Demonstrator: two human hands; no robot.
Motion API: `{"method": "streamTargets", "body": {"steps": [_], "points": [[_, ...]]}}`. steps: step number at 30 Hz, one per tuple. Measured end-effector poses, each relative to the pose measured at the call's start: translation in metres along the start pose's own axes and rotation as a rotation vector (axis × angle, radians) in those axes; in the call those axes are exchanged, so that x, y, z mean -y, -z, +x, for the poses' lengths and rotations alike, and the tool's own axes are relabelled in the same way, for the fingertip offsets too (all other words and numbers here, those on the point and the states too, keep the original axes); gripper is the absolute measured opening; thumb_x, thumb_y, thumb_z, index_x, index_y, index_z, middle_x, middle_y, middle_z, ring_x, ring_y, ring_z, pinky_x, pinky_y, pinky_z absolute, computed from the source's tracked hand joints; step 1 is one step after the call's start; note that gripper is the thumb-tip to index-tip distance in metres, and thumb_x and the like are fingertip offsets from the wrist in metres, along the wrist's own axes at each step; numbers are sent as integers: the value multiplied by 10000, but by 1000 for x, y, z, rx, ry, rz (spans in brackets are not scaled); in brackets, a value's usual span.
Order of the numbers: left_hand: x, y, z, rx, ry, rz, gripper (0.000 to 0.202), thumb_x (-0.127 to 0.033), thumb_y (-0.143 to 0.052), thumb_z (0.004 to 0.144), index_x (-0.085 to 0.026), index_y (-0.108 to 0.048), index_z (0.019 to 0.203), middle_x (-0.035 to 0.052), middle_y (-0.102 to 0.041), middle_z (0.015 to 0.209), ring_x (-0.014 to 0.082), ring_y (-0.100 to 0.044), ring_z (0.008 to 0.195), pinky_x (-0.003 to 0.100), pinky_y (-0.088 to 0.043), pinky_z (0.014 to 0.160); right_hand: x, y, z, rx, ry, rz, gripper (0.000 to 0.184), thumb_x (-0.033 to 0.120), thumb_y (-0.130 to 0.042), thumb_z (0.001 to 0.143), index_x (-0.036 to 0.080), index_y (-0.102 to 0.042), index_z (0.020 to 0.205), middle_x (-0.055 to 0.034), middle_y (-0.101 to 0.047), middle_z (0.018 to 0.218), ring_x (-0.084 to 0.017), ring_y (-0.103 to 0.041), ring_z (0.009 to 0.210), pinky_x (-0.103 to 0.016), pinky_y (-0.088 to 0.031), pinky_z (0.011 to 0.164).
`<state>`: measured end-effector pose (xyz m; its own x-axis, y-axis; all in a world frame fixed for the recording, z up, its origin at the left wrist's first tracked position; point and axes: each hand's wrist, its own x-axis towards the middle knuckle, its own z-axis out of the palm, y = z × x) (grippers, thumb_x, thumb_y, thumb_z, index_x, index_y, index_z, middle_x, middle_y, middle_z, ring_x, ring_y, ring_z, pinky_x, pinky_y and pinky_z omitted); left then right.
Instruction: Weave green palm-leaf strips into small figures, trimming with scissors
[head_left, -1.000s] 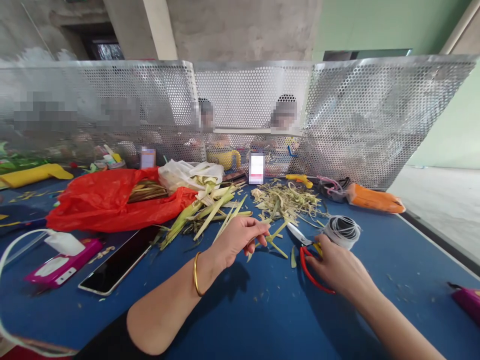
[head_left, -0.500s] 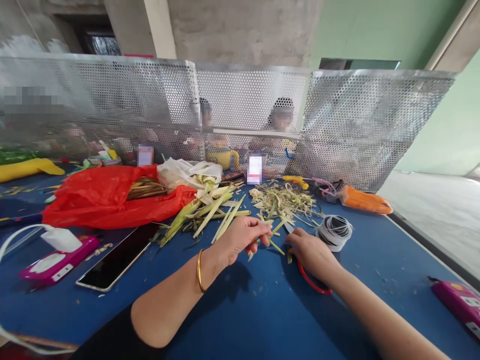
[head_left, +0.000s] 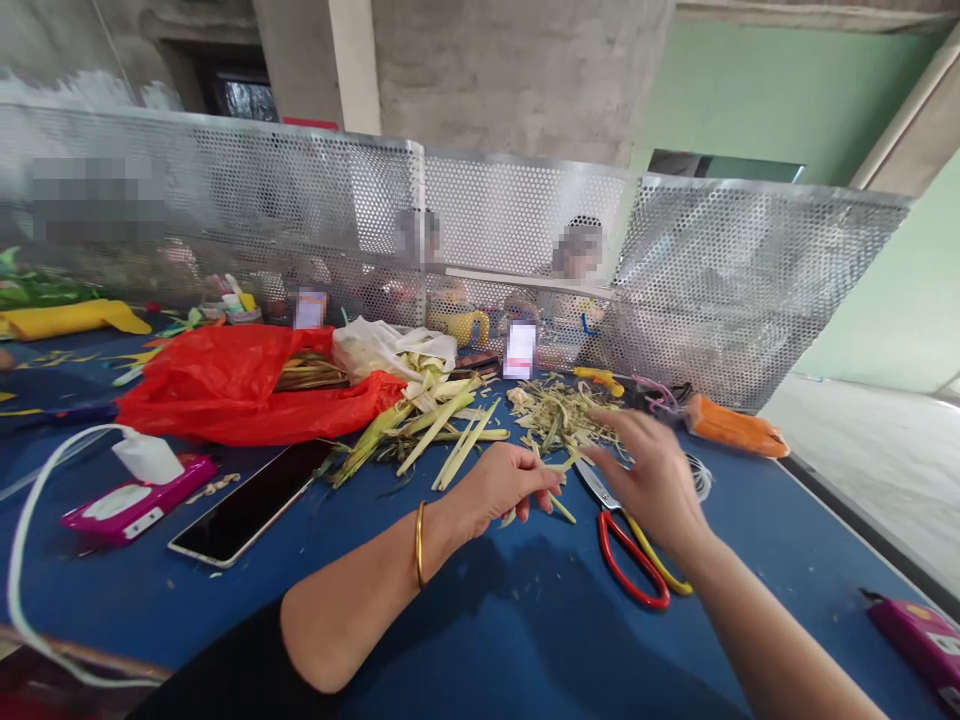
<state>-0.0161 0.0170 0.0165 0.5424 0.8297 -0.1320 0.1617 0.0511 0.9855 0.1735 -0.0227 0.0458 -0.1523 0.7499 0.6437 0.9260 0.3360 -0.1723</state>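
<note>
My left hand (head_left: 521, 485), with a gold bangle at the wrist, is closed in a pinch on a pale green leaf strip (head_left: 559, 467) that sticks out past the fingertips. Over the table on the right, my right hand (head_left: 651, 478) is open, fingers apart, holding nothing. Beneath and beside it lie scissors (head_left: 636, 570) with one red and one yellow handle, blades towards the back. Shredded leaf scraps (head_left: 559, 412) are heaped beyond both hands. Longer leaf strips (head_left: 465, 445) lie to the left of the heap.
A red plastic bag (head_left: 217, 390) holds dried stalks at left. Nearer are a dark phone (head_left: 244, 505) and a magenta power strip (head_left: 142, 500). At right lie a wire coil (head_left: 701, 480), partly hidden, and an orange packet (head_left: 735, 428). A perforated metal screen (head_left: 757, 290) stands behind; people sit beyond it.
My right hand has lifted off the table beside the scissors and opened, uncovering their blades and handles. My left hand keeps its pinch on the strip. The view has shifted slightly.
</note>
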Motion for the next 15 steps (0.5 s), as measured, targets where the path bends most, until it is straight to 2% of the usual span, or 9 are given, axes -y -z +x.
{"method": "streamTargets", "body": {"steps": [2, 4, 8, 10, 12, 15], "points": [[2, -2, 0, 4, -26, 43, 315, -447, -658, 754, -152, -636, 643, -6, -625, 573, 44, -419, 356, 199, -270, 374, 11, -10, -8, 136, 4, 171, 258, 362, -555, 884, 238, -649, 1090, -74, -702, 1017, -246, -614, 978, -387, -445, 874], [7, -3, 2, 26, -65, 91, 331, -458, -649, 754, -156, -625, 622, -11, -625, 569, 52, -428, 360, 203, -295, 388, 16, -18, -17, 219, -42, 293, 215, 383, -547, 891, 236, -675, 981, -53, -719, 937, -224, -628, 910, -356, -450, 843], [18, -5, 6, 108, -124, 180, 256, -391, -649, 751, -160, -652, 640, -6, -637, 580, 69, -472, 406, 200, -332, 420, 11, -22, -25, 361, -179, 494, 234, 372, -520, 899, 218, -685, 834, -31, -717, 830, -190, -625, 791, -306, -456, 757], [18, -1, 8, 120, -139, 181, 253, -393, -665, 738, -158, -662, 644, 3, -642, 587, 75, -483, 433, 199, -344, 438, 7, -21, -25, 367, -243, 548, 221, 368, -537, 879, 204, -684, 877, -28, -702, 807, -186, -615, 766, -296, -453, 721], [15, 6, 10, 118, -131, 155, 270, -420, -676, 730, -158, -677, 664, 14, -649, 600, 82, -494, 467, 203, -368, 471, 3, -21, -23, 317, -285, 599, 239, 372, -550, 861, 192, -676, 954, -14, -665, 748, -174, -591, 723, -288, -444, 684], [9, 21, 13, 155, -101, 130, 223, -379, -714, 700, -158, -698, 673, 14, -644, 596, 84, -496, 512, 203, -381, 521, -2, -19, -19, 301, -279, 718, 302, 368, -563, 849, 189, -647, 1077, 24, -576, 663, -146, -540, 653, -271, -428, 638]]}}
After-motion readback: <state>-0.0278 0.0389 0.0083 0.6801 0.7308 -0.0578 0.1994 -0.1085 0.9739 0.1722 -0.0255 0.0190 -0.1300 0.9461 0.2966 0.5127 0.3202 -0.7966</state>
